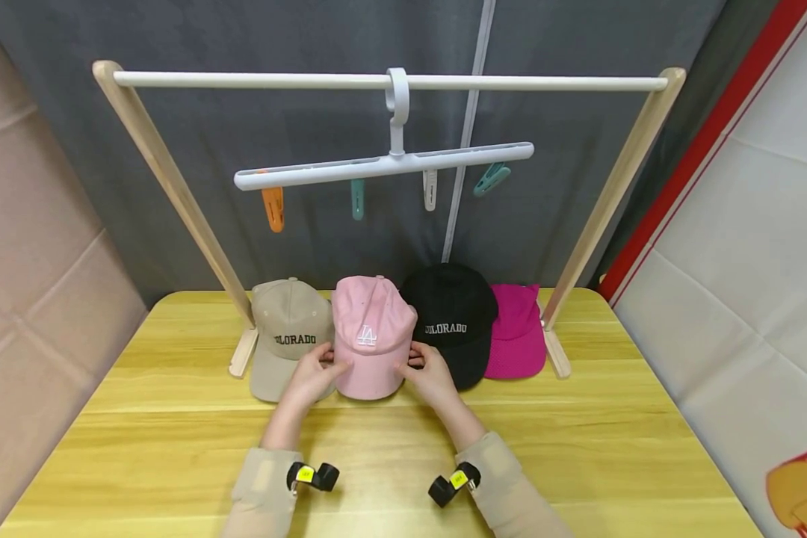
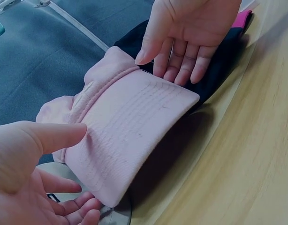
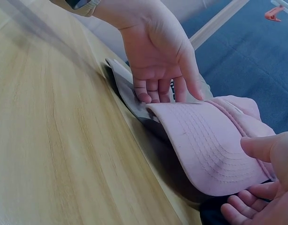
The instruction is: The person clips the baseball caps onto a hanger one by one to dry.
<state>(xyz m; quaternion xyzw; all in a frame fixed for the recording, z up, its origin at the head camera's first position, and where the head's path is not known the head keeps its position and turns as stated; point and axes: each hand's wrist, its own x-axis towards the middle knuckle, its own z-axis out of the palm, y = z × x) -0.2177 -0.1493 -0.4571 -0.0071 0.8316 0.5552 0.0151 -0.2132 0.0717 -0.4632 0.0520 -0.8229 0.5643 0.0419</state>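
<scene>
A pink baseball cap (image 1: pixel 373 321) with a white LA emblem is between the two hands, its brim toward the person. My left hand (image 1: pixel 314 373) holds it at the left side, thumb on the brim and fingers lower down by the edge. On the opposite side my right hand (image 1: pixel 432 372) holds it likewise, thumb at the brim's corner, fingertips partly hidden behind the edge. In the left wrist view, the brim (image 2: pixel 134 126) stands above the table with a shadow beneath. Beside it are a beige COLORADO cap (image 1: pixel 289 314) and a black COLORADO cap (image 1: pixel 452 306).
A magenta cap (image 1: pixel 516 336) lies at the far right of the row. Over the caps, a white hanger (image 1: pixel 383 166) with orange, teal and white clips hangs from a white rod (image 1: pixel 255 80) on wooden posts (image 1: pixel 175 190). Grey curtain (image 1: pixel 309 37) stands behind the wooden table (image 1: pixel 578 448).
</scene>
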